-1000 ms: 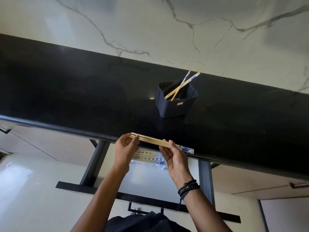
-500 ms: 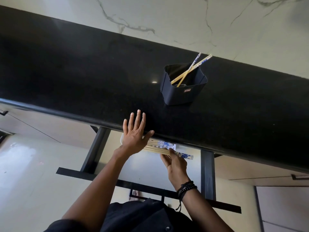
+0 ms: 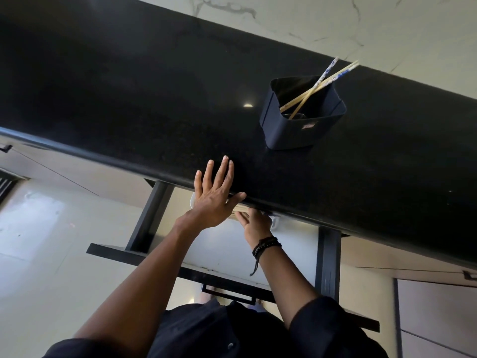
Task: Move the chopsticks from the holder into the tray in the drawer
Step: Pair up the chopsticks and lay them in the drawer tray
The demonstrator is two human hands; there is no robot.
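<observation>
The bundle of chopsticks [image 3: 241, 210] now lies low at the far end of the open drawer [image 3: 152, 215]. Only a short pale stretch shows between the two hands, and the rest is hidden beneath the lip of the black counter [image 3: 129, 99]. A second ago both hands held it level at the counter's edge. Half a second ago the right hand alone was lowering it, the blue-patterned ends still showing to the right. Those ends have gone out of sight, so I judge the bundle is in, or all but in, the white tray [image 3: 275, 223], whose rim peeps out just right of the right hand [image 3: 254, 224]. That hand lies against the sticks with its fingertips under the lip; whether it pinches them or merely pushes, I cannot tell. The left hand [image 3: 215, 195] has let go and is spread, fingers straight, over the counter's near edge. Farther off and to the right the dark holder [image 3: 302, 125] stands on the counter with the leftover chopsticks [image 3: 318, 87] leaning out of its far right corner. So the task is not finished, and another trip to the holder looks due.
</observation>
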